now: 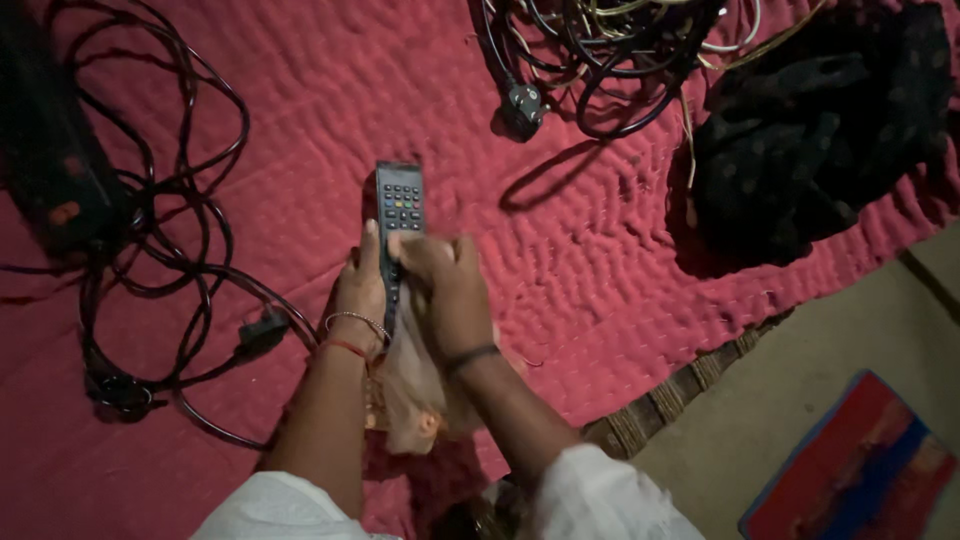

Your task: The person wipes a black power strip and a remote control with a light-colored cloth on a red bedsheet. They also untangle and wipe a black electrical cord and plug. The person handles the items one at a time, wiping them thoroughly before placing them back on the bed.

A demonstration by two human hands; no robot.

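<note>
A black remote control [401, 205] with rows of small buttons lies lengthwise over a red quilted cloth [560, 250]. My left hand [361, 290] grips its lower left side, thumb along the edge. My right hand [445, 290] presses a pale cloth [415, 385] against the remote's lower half, and the cloth hangs down between my wrists. The remote's bottom end is hidden under my hands.
A black box [50, 170] with tangled black cables [170, 250] lies at the left. More cables and a plug [524, 105] sit at the top. A dark patterned garment [820, 130] lies at the right. A bare floor and a red-blue mat [860, 470] are at the lower right.
</note>
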